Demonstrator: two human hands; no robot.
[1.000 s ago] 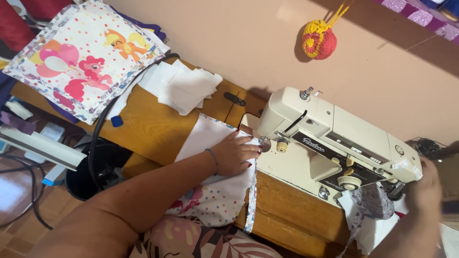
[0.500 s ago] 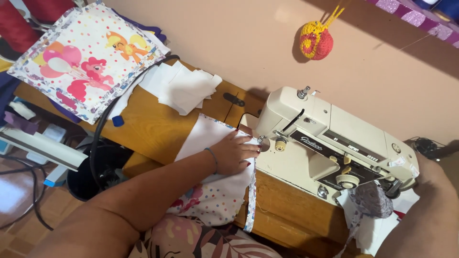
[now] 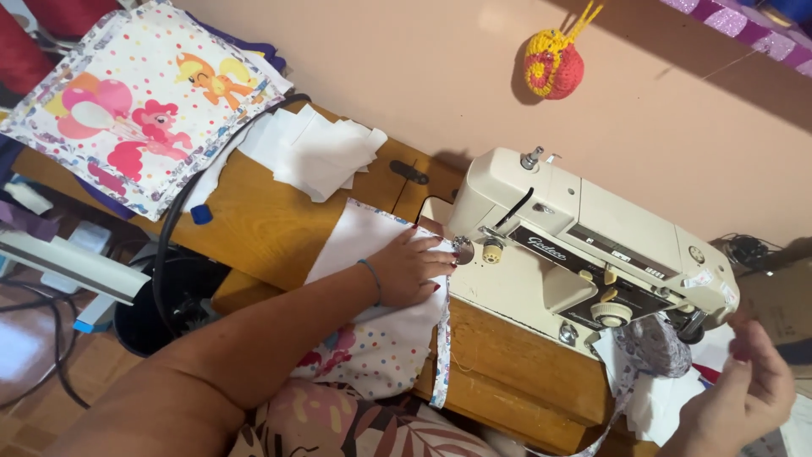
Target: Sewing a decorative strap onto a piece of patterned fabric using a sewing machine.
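Note:
My left hand point(image 3: 414, 267) lies flat on a white fabric piece point(image 3: 359, 241) with a dotted cartoon print and patterned edge binding, pressing it down just left of the needle of a cream sewing machine point(image 3: 592, 250). The fabric hangs off the wooden table point(image 3: 254, 228) into my lap. My right hand point(image 3: 744, 393) is low at the right, near the machine's handwheel end, fingers curled and pinched; what it holds I cannot make out. A roll of patterned binding tape point(image 3: 655, 347) sits in front of the machine, its strip trailing down.
A finished cartoon-print square point(image 3: 127, 114) and a pile of white fabric pieces point(image 3: 317, 152) lie at the table's left end. A black cable point(image 3: 173, 224) loops down to a dark bin point(image 3: 156, 305). A crocheted red and yellow ornament point(image 3: 554, 63) hangs on the pink wall.
My right hand, at the handwheel a second ago, has dropped down to the lower right. The left hand stays on the fabric at the needle.

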